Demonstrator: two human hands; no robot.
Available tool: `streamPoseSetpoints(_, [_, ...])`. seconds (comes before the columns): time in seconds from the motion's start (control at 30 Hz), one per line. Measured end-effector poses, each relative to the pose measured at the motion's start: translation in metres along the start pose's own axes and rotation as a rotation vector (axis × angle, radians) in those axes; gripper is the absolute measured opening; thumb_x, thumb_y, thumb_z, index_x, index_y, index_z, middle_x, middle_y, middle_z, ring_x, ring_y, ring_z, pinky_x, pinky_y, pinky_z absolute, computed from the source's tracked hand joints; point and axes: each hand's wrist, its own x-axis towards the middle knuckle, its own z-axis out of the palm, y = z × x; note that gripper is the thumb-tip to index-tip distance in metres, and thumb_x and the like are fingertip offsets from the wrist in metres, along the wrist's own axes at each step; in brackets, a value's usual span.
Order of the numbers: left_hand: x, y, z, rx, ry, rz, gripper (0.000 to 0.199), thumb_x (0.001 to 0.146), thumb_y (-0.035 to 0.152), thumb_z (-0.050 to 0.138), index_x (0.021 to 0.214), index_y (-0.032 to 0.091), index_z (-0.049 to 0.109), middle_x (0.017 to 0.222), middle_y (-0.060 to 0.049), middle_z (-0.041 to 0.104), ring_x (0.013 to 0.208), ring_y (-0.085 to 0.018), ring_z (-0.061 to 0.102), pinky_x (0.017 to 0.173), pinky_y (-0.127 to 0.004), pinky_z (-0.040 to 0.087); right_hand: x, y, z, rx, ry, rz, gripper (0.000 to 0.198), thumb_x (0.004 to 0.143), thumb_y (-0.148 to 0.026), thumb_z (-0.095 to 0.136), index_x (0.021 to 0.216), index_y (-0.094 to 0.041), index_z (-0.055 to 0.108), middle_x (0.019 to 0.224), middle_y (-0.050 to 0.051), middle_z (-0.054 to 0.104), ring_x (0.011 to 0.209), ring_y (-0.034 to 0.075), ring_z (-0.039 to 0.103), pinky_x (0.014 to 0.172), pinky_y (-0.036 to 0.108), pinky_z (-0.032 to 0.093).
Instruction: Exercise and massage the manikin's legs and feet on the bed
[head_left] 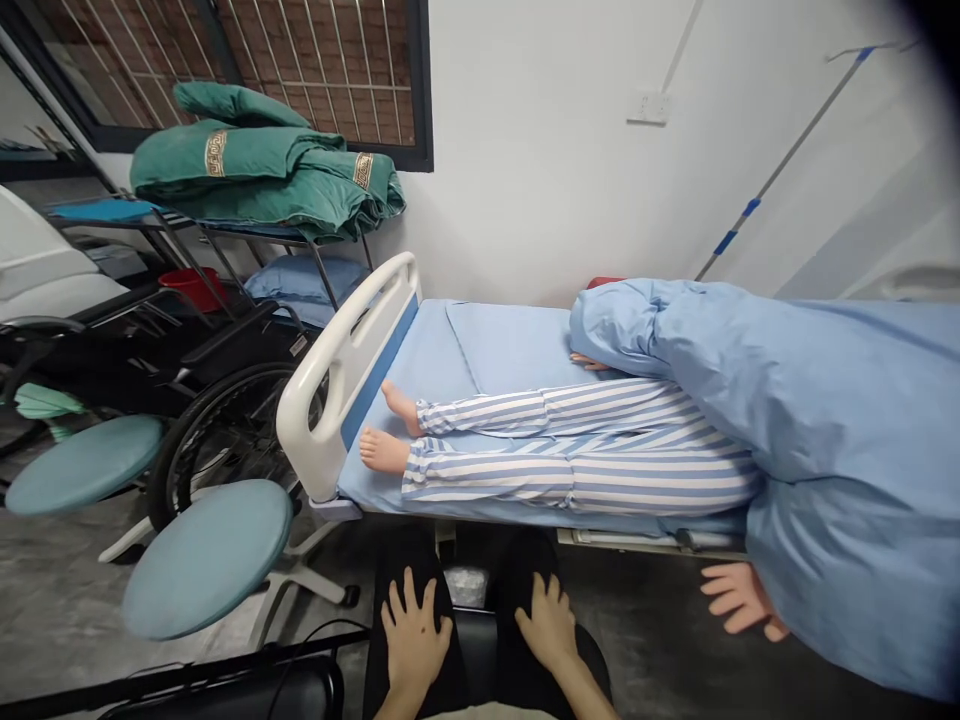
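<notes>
My left hand [415,637] lies flat on my left thigh, its fingers spread, with nothing in it. On the other thigh rests my right hand [550,622], also open and empty. Both are below the near side of a bed, apart from it. On the light blue mattress [502,350] lies a manikin with bare feet [385,451] and blue-and-white striped trousers [660,480]. A blue quilt [847,430] covers its upper body. One manikin hand [741,597] sticks out over the near bed edge; only the fingers of the other show under the quilt.
A white footboard [294,405] closes the bed's left end. Two round stools [210,557] and a wheelchair [240,440] stand left of it. Folded green quilts [262,165] lie on a rack by the window. An IV pole [795,125] rises behind the bed.
</notes>
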Motion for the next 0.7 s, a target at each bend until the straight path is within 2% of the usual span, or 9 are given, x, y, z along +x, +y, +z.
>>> streamPoseSetpoints(0.07, [0.002,0.000,0.001,-0.019,0.014,-0.001,0.049,0.068,0.029,0.042,0.116,0.025,0.048,0.133,-0.009,0.029,0.121,-0.034,0.019,0.096,-0.049,0.014,0.011,-0.041,-0.013,0.249,-0.054,-0.236,0.029,0.067,-0.023,0.044,0.094,-0.018,0.055,0.095,0.010,0.057,0.091,0.023,0.052,0.075,0.032,0.038])
streamPoseSetpoints(0.13, [0.005,0.000,0.002,-0.030,0.024,-0.008,0.048,0.067,0.028,0.043,0.114,0.024,0.050,0.131,-0.009,0.031,0.120,-0.035,0.021,0.096,-0.048,0.013,0.024,-0.087,-0.027,0.503,-0.082,-0.393,0.018,0.073,-0.023,0.038,0.081,-0.020,0.053,0.076,0.003,0.058,0.074,0.016,0.054,0.068,0.026,0.039])
streamPoseSetpoints(0.2, [0.007,-0.002,0.003,-0.032,0.033,-0.018,0.047,0.067,0.028,0.043,0.112,0.024,0.052,0.130,-0.010,0.032,0.120,-0.034,0.022,0.097,-0.048,0.013,0.040,-0.130,-0.040,0.643,-0.046,-0.464,0.016,0.076,-0.027,0.036,0.071,-0.019,0.050,0.065,0.000,0.054,0.061,0.013,0.050,0.059,0.023,0.037])
streamPoseSetpoints(0.33, [0.008,-0.004,0.006,-0.035,0.057,-0.024,0.045,0.066,0.028,0.044,0.110,0.024,0.053,0.129,-0.009,0.032,0.119,-0.034,0.023,0.097,-0.047,0.015,0.075,-0.194,-0.060,0.768,0.113,-0.527,0.020,0.077,-0.031,0.037,0.064,-0.018,0.043,0.058,-0.003,0.047,0.056,0.010,0.043,0.056,0.021,0.032])
streamPoseSetpoints(0.43, [0.008,-0.006,0.009,-0.054,0.082,-0.022,0.044,0.065,0.027,0.045,0.109,0.024,0.054,0.128,-0.008,0.033,0.118,-0.033,0.023,0.096,-0.047,0.017,0.102,-0.226,-0.067,0.794,0.193,-0.556,0.024,0.078,-0.033,0.036,0.059,-0.018,0.040,0.054,-0.005,0.041,0.053,0.008,0.039,0.053,0.020,0.028])
streamPoseSetpoints(0.53, [0.008,-0.007,0.014,-0.086,0.124,-0.001,0.042,0.067,0.026,0.045,0.108,0.024,0.054,0.127,-0.009,0.034,0.117,-0.032,0.024,0.094,-0.047,0.019,0.125,-0.246,-0.063,0.803,0.257,-0.542,0.029,0.078,-0.034,0.035,0.054,-0.017,0.038,0.049,-0.006,0.035,0.049,0.008,0.034,0.050,0.020,0.024])
streamPoseSetpoints(0.7, [0.009,-0.011,0.016,-0.112,0.182,0.028,0.040,0.067,0.026,0.046,0.106,0.023,0.055,0.126,-0.010,0.034,0.115,-0.032,0.027,0.091,-0.047,0.023,0.147,-0.253,-0.040,0.766,0.274,-0.507,0.033,0.080,-0.032,0.031,0.050,-0.017,0.035,0.047,-0.005,0.033,0.048,0.008,0.033,0.049,0.021,0.022])
